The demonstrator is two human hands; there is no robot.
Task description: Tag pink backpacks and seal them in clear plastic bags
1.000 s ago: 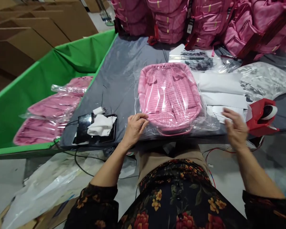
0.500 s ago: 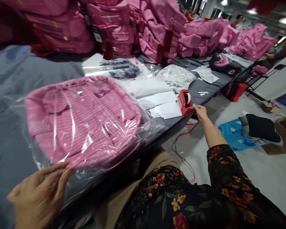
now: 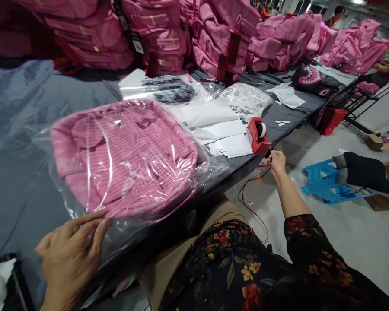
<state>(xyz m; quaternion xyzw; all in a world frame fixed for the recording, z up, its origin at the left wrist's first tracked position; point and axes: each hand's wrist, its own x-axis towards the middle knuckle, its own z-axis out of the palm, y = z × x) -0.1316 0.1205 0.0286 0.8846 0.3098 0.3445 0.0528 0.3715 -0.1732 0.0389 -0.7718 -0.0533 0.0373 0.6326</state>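
Note:
A pink backpack [image 3: 126, 151] lies flat inside a clear plastic bag [image 3: 210, 166] on the grey table [image 3: 16, 112]. My left hand [image 3: 71, 255] presses the bag's near open edge down, fingers spread on the plastic. My right hand [image 3: 277, 160] is stretched out to the right, at the front of a red tape dispenser [image 3: 258, 137] on the table edge, fingers pinched together as if on the tape end; the tape itself is too small to make out.
White sheets [image 3: 228, 136] and printed bags [image 3: 168, 88] lie behind the backpack. Stacks of pink backpacks [image 3: 168, 34] line the far side. A blue stool [image 3: 324, 185] with a dark cushion stands on the floor at right. Red wires [image 3: 253, 203] hang below the table.
My view swung right from the green bin side. My right hand left the bag, reached the red tape dispenser and now sits just below its front. My left hand stays on the bag's edge.

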